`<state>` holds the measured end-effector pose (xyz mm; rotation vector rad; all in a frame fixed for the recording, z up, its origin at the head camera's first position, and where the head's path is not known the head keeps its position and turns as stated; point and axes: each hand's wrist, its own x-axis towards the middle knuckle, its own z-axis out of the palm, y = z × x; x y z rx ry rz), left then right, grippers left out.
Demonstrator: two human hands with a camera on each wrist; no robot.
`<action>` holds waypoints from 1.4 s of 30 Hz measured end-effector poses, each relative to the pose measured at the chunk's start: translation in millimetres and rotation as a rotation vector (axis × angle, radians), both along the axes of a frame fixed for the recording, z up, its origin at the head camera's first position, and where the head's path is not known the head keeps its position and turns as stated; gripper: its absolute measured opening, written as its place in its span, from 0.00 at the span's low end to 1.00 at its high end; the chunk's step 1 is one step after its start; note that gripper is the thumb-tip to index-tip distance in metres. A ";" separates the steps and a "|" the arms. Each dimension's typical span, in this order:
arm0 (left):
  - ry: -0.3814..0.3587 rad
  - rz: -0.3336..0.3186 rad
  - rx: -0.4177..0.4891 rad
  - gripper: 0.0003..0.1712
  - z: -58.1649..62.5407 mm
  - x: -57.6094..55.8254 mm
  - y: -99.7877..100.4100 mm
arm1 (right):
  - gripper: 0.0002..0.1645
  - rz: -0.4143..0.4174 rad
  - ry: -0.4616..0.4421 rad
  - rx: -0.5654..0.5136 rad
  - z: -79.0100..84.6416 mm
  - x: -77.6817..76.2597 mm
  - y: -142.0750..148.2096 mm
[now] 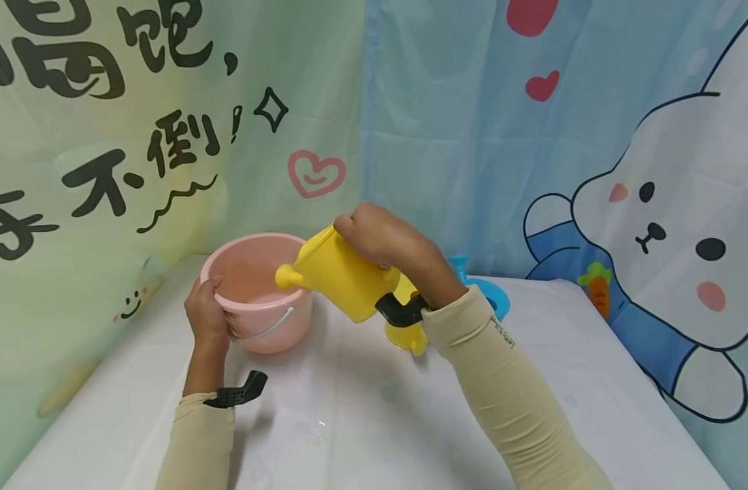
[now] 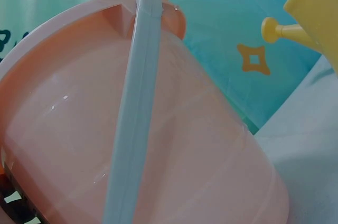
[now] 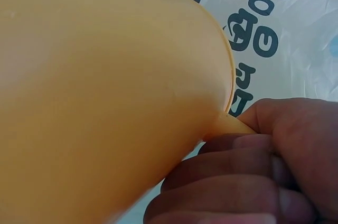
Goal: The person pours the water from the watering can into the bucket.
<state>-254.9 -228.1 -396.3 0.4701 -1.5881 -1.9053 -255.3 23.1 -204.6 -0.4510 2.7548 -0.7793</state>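
A pink bucket [image 1: 282,333] with a pale handle [image 2: 134,102] stands on the table at the left. My left hand [image 1: 205,313] grips its left rim, thumb over the edge. With my right hand [image 1: 378,235] I hold a yellow watering can [image 1: 343,275] by its handle, tilted toward the bucket. Its round spout head [image 1: 286,276] overlaps the bucket's right rim in the head view. In the right wrist view the can's yellow wall [image 3: 105,97] fills the left, and my curled fingers [image 3: 211,192] wrap the handle. No water shows at the spout.
Behind my right wrist stands another yellow item [image 1: 404,336], mostly hidden, and a blue watering can [image 1: 495,294] sits farther back. A white cloth covers the table [image 1: 374,422]. A printed curtain [image 1: 441,136] hangs close behind the table and along its left side.
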 end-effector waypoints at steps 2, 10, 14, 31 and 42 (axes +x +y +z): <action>-0.001 0.002 -0.001 0.20 0.4 0.2 0.3 | 0.21 0.000 -0.001 -0.001 -0.3 -0.2 0.1; 0.013 -0.006 0.031 0.20 2.0 0.1 -0.5 | 0.22 -0.009 0.001 -0.020 0.5 0.8 0.4; 0.006 -0.009 0.032 0.20 0.5 0.1 -0.5 | 0.21 -0.009 0.000 -0.017 0.6 0.7 0.1; -0.007 -0.007 0.019 0.21 0.2 0.3 1.2 | 0.21 -0.002 0.002 -0.001 1.4 1.5 -1.1; 0.004 -0.016 0.026 0.20 0.5 1.4 0.7 | 0.22 0.004 -0.010 0.032 5.2 -1.6 -3.5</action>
